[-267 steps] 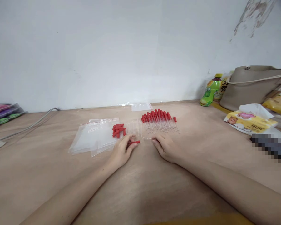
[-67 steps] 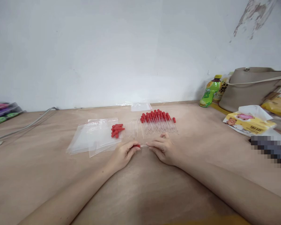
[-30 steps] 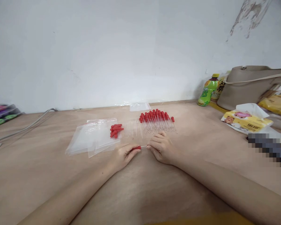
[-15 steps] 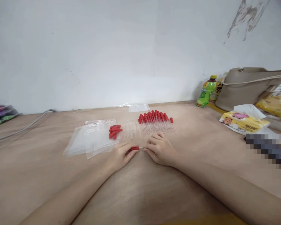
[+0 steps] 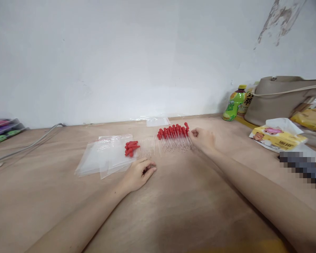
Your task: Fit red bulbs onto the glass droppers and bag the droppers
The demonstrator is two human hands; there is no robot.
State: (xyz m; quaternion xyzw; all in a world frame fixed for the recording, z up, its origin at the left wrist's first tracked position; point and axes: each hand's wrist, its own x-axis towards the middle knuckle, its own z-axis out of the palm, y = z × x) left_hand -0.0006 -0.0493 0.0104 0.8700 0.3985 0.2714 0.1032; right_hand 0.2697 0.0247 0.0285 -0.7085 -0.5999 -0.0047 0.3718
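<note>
My left hand (image 5: 140, 174) rests on the brown table covering, thumb and forefinger apart, with nothing between them. My right hand (image 5: 203, 139) is at the right end of a row of glass droppers (image 5: 175, 135) with red rubber bulbs. Its fingertips are pinched on a dropper (image 5: 186, 125) whose bulb leans up and left beside the others; the fingers partly cover its tube. Several loose red rubber bulbs (image 5: 131, 148) lie heaped left of the row. Between heap and row, several bare glass tubes (image 5: 147, 147) lie side by side.
Clear zip bags (image 5: 102, 154) lie flat at the left, partly under the bulbs; another small bag (image 5: 158, 122) is by the wall. A grey cable (image 5: 34, 144) runs at far left. To the right are a green bottle (image 5: 234, 105), a beige bag (image 5: 276, 100) and a tissue pack (image 5: 276, 137).
My hands have parted. The left has let go of the red bulb and stayed near its place; the right has carried the dropper up and right to the row's end.
</note>
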